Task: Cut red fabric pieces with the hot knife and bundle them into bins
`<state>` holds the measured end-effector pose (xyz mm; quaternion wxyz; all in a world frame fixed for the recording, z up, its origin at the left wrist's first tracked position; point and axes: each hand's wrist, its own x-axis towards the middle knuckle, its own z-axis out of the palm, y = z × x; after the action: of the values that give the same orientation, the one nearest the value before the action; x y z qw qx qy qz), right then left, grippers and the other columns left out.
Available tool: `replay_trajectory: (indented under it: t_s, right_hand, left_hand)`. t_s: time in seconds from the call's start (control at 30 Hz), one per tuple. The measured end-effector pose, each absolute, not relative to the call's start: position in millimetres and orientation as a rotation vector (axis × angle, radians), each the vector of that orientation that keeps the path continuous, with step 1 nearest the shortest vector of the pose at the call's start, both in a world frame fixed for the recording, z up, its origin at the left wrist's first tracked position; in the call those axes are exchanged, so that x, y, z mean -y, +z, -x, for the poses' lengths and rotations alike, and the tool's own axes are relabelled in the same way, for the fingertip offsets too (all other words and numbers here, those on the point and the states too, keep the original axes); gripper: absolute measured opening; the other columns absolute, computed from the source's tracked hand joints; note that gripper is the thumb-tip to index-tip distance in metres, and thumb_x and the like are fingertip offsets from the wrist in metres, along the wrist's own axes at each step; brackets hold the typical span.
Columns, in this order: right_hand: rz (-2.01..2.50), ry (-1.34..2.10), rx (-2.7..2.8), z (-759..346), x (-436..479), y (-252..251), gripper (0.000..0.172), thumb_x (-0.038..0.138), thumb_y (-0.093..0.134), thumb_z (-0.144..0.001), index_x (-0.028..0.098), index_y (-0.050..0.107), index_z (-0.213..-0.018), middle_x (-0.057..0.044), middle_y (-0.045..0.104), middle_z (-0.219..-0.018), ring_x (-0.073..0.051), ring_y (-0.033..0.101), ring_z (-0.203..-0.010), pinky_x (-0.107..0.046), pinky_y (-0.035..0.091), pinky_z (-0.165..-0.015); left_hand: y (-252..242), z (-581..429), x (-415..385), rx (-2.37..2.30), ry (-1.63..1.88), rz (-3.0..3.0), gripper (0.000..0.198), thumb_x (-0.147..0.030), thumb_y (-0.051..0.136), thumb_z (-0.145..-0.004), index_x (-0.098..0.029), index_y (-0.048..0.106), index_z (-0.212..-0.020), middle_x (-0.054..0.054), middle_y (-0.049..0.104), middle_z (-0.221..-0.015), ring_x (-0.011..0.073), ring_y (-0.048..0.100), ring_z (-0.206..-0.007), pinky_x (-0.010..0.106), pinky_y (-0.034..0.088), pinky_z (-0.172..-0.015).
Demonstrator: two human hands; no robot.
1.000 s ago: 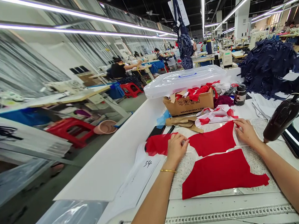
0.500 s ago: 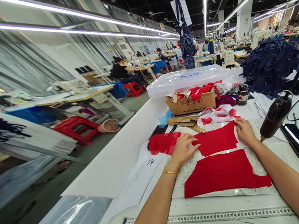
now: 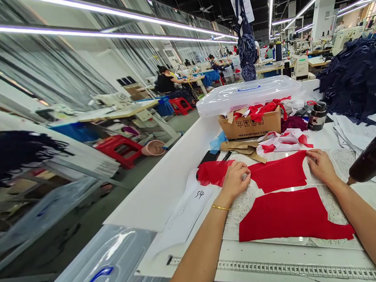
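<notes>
Two cut pieces of red fabric lie on the work surface. My left hand (image 3: 236, 180), with a gold bangle at the wrist, has its fingers curled together at the left end of the upper red fabric piece (image 3: 278, 172). At that piece's top right corner, my right hand (image 3: 322, 166) pinches the edge between thumb and fingers. The lower red fabric piece (image 3: 291, 215) rests flat nearer to me, with no hand on it. Left of my left hand lies a thinner, sheer red piece (image 3: 209, 172), partly covered by the hand.
A measuring tape (image 3: 274, 267) runs along the table's front edge. Behind the fabric stand a cardboard box (image 3: 252, 127) of scraps under a clear plastic lid (image 3: 248, 94), and a dark jar (image 3: 317, 115). A dark handheld tool (image 3: 369, 158) hangs beside my right forearm. Dark fabric strips (image 3: 353, 77) are heaped behind.
My left hand's fingers, spread before, are now curled together at the fabric's end. My right hand stays at the top right corner. The view has turned a little to the left.
</notes>
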<state>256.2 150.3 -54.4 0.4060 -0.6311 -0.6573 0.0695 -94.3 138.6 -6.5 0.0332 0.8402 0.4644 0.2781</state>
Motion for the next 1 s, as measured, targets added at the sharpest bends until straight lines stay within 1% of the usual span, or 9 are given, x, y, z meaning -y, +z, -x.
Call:
replay_trajectory:
  t_s: [0.33,0.4,0.5,0.67,0.77,0.83,0.87,0.93,1.0]
  right_hand:
    - [1.526,0.222,1.626,-249,-145,-48,0.031,0.024,0.053,-0.076,0.021,0.075,-0.098,-0.009,0.069,-0.107,-0.026,0.058,-0.098,-0.047,0.049,-0.093]
    - [1.507,0.226,1.608,-247,-143,-44,0.029,0.025,0.052,-0.077,0.021,0.075,-0.093,-0.009,0.070,-0.102,-0.026,0.059,-0.096,-0.046,0.050,-0.091]
    - [1.476,0.228,1.573,-243,-136,-36,0.023,0.025,0.051,-0.076,0.024,0.074,-0.081,-0.007,0.072,-0.090,-0.025,0.061,-0.090,-0.042,0.052,-0.082]
    - [1.420,0.194,1.470,-239,-121,-15,0.016,0.023,0.051,-0.073,0.024,0.067,-0.069,-0.002,0.069,-0.075,-0.020,0.059,-0.073,-0.035,0.050,-0.074]
    - [1.383,0.163,1.387,-238,-116,-7,0.012,0.021,0.052,-0.068,0.024,0.056,-0.057,0.000,0.060,-0.062,-0.017,0.054,-0.063,-0.033,0.047,-0.067]
    - [1.384,0.155,1.365,-237,-116,-5,0.013,0.021,0.051,-0.066,0.024,0.052,-0.054,0.001,0.056,-0.058,-0.017,0.051,-0.059,-0.032,0.045,-0.064]
    - [1.389,0.157,1.364,-237,-116,-5,0.013,0.021,0.051,-0.066,0.024,0.052,-0.053,0.001,0.056,-0.057,-0.017,0.051,-0.059,-0.032,0.045,-0.063]
    - [1.395,0.180,1.385,-237,-118,-7,0.012,0.022,0.051,-0.066,0.024,0.057,-0.056,0.000,0.060,-0.060,-0.017,0.053,-0.061,-0.033,0.046,-0.066]
    - [1.401,0.218,1.423,-237,-120,-9,0.014,0.024,0.052,-0.066,0.023,0.066,-0.065,-0.002,0.067,-0.071,-0.018,0.057,-0.068,-0.035,0.049,-0.071]
  left_hand:
    - [2,92,-134,-1.471,0.933,-2.510,0.012,-0.012,0.055,-0.074,-0.022,0.052,-0.067,0.004,0.063,-0.085,0.0216,0.051,-0.086,0.037,0.044,-0.079]
    - [6,91,-132,-1.433,0.921,-2.477,0.014,-0.011,0.054,-0.069,-0.022,0.048,-0.063,0.004,0.063,-0.084,0.0214,0.051,-0.085,0.038,0.044,-0.081]
    - [14,92,-128,-1.310,0.794,-2.414,0.016,-0.010,0.051,-0.062,-0.023,0.042,-0.059,0.003,0.063,-0.085,0.0214,0.053,-0.085,0.039,0.046,-0.084]
    - [25,93,-122,-1.133,0.570,-2.349,0.018,-0.008,0.049,-0.059,-0.022,0.039,-0.057,0.004,0.065,-0.089,0.0216,0.055,-0.088,0.037,0.047,-0.083]
    - [25,92,-121,-1.050,0.489,-2.354,0.018,-0.009,0.050,-0.062,-0.022,0.040,-0.057,0.003,0.065,-0.088,0.0207,0.054,-0.086,0.035,0.046,-0.081]
    - [20,91,-122,-1.107,0.494,-2.391,0.016,-0.012,0.053,-0.068,-0.022,0.044,-0.059,0.003,0.064,-0.082,0.0205,0.052,-0.083,0.035,0.045,-0.079]
    - [18,91,-123,-1.175,0.517,-2.419,0.015,-0.015,0.054,-0.072,-0.022,0.047,-0.062,0.003,0.063,-0.080,0.0208,0.052,-0.082,0.036,0.045,-0.079]
    - [12,92,-126,-1.329,0.581,-2.472,0.012,-0.023,0.057,-0.081,-0.022,0.055,-0.069,0.004,0.063,-0.080,0.0220,0.052,-0.083,0.038,0.043,-0.078]
    - [7,95,-129,-1.438,0.643,-2.493,0.013,-0.030,0.057,-0.087,-0.021,0.061,-0.078,0.005,0.065,-0.085,0.0232,0.052,-0.086,0.039,0.042,-0.079]
